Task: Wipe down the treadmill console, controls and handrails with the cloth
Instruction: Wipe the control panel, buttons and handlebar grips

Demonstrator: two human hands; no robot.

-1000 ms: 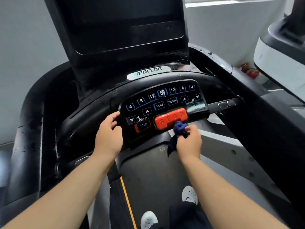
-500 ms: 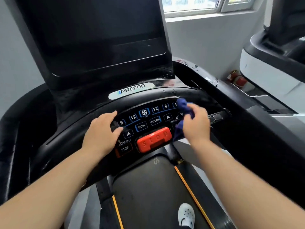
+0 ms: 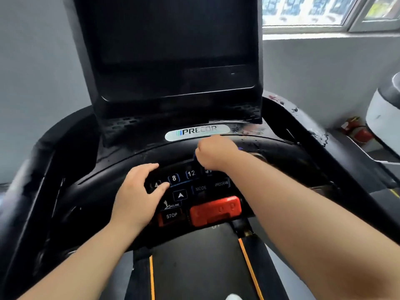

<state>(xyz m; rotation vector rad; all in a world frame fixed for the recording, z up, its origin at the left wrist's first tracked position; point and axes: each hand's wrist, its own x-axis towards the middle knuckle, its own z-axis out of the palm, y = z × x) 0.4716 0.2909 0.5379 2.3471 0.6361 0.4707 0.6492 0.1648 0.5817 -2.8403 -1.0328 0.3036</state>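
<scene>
A person stands on a black treadmill, both bare arms reaching to the control panel below the dark console screen. The right hand, at 12 o'clock from the panel's numbered keys, is balled with the fingers curled under and pressed on the curved rim just below the silver brand plate. It grips the blue cloth, almost all of it hidden under the fist; only a sliver shows at the hand's 3 o'clock edge. The left hand lies flat at 9 o'clock on the panel, fingers loose and spread, thumb tip beside the "8" key, holding nothing. The red stop bar sits at 6 o'clock on the panel, clear of both hands. The right handrail, scuffed and spotted, runs off toward 4 o'clock. The belt, edged with orange lines, fills the 6 o'clock foreground. A window shows at 1 o'clock.
</scene>
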